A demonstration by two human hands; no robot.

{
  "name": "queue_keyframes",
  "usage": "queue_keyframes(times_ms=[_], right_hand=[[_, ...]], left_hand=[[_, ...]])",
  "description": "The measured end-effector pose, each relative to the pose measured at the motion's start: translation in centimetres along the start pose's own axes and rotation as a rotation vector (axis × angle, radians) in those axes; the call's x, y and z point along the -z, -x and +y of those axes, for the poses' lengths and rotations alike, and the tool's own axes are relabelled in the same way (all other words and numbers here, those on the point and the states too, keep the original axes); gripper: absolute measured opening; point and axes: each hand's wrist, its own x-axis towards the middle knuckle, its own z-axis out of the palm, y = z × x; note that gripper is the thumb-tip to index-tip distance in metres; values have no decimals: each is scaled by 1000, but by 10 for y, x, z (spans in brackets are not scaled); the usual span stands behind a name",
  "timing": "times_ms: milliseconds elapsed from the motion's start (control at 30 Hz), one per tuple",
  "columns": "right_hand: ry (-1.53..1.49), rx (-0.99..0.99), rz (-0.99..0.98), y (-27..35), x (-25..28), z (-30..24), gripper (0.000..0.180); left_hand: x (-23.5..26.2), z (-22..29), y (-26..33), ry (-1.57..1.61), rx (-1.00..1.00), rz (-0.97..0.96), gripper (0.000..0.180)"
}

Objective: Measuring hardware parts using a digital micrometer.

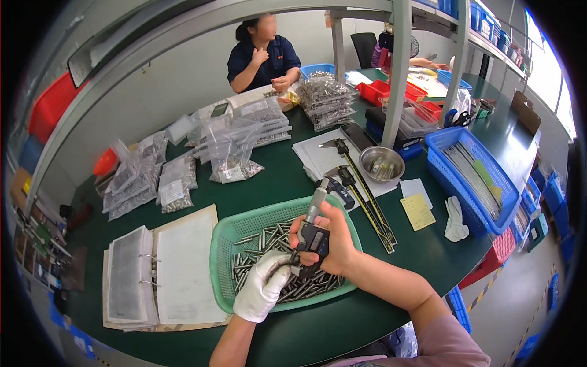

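My right hand, bare, grips a digital micrometer with a dark body and a silver thimble pointing up and away. My left hand, in a white glove, is closed at the micrometer's lower end, pinching what looks like a metal pin, mostly hidden by the fingers. Both hands are above a green perforated plastic basket. Many loose metal pins lie in it, pointing in all directions.
An open ring binder lies left of the basket. Beyond are bagged metal parts, calipers, a steel bowl and a blue basket of thin rods. A white glove lies at right. Another person sits across the table.
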Motion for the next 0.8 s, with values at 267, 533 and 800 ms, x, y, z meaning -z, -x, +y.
queue_keyframes(times_ms=[267,533,800], right_hand=[[-6,-103,61,-6,4,4,60],[22,-220,42,-3,2,5,62],[8,-247,-9,0,2,9,67]], left_hand=[[-5,-12,4,-325,-224,108,14],[1,-9,1,-609,-444,119,11],[6,0,0,-777,-619,-41,11]])
